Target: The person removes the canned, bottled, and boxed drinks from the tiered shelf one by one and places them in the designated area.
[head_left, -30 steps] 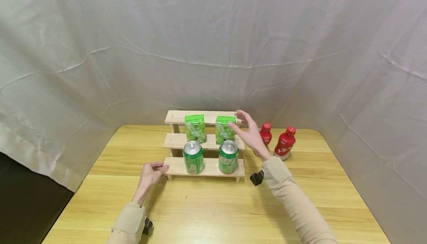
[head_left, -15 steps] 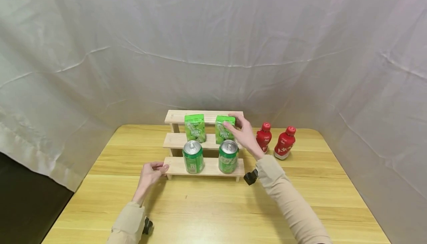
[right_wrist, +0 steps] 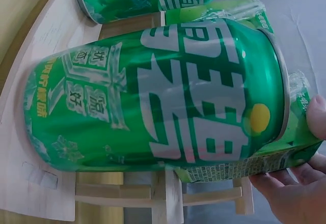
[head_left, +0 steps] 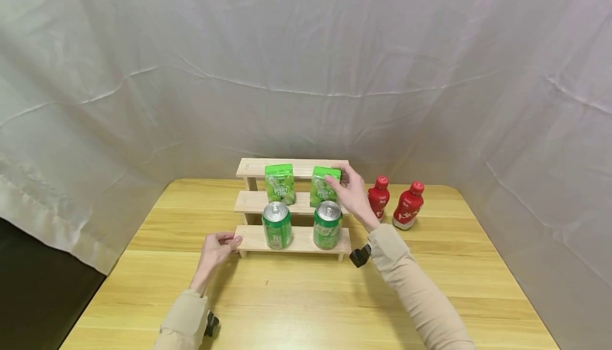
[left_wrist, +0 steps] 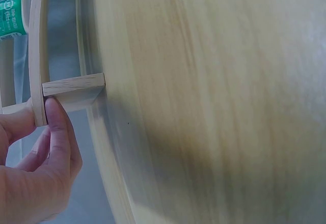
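Note:
My left hand [head_left: 217,248] pinches the left end of the lowest step of a pale wooden three-step rack [head_left: 252,237]. In the left wrist view, the thumb lies over that board [left_wrist: 38,56] and fingers press from below. My right hand [head_left: 353,190] grips the right-hand green juice box [head_left: 321,186] on the middle step, thumb at its front and fingers behind. Another green juice box [head_left: 280,184] stands to its left. Two green soda cans stand on the lowest step, a left can [head_left: 277,226] and a right can [head_left: 327,225]; the right can [right_wrist: 168,91] partly hides the gripped box in the right wrist view.
Two red bottles with red caps stand on the table right of the rack, the nearer-to-rack bottle [head_left: 379,198] partly behind my right wrist and the other bottle [head_left: 408,206] farther right. A grey cloth backdrop [head_left: 306,74] hangs behind the wooden table [head_left: 296,302].
My right hand has moved in from the right to the right-hand juice box and taken hold of it. That box has shifted slightly right. The left hand has stayed on the rack.

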Tool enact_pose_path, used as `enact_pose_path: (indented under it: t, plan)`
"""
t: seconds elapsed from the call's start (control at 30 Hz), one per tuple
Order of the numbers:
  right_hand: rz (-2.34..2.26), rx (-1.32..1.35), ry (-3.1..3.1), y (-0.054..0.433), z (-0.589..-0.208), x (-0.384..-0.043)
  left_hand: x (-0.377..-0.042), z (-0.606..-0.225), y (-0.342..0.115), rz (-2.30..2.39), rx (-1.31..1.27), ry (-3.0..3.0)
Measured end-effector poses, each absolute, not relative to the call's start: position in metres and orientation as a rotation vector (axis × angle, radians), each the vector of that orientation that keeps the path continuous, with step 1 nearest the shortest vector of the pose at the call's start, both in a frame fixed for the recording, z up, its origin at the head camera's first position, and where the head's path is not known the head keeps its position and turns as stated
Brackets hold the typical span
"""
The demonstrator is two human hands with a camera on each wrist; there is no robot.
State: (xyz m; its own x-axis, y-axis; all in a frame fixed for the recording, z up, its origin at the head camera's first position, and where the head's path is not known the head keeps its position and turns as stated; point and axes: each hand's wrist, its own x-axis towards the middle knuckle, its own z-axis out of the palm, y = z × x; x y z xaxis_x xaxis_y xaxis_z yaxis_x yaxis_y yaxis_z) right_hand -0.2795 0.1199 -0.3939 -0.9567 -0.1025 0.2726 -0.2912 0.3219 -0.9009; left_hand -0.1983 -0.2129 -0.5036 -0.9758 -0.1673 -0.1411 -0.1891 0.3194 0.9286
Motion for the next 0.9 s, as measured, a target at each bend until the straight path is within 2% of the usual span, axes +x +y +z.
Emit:
enact_pose_path:
  t: [0.47,0.9]
  plan:
    - [1.7,0.347,-2.267,0.155,-0.384,-0.264,-0.198,-0.504,-0.214,1.765,-0.332,2.556]
    - [1.626,0.348,-2.274,0.228,-0.387,-0.247,-0.198,-0.504,-0.212,1.755,-0.357,2.568]
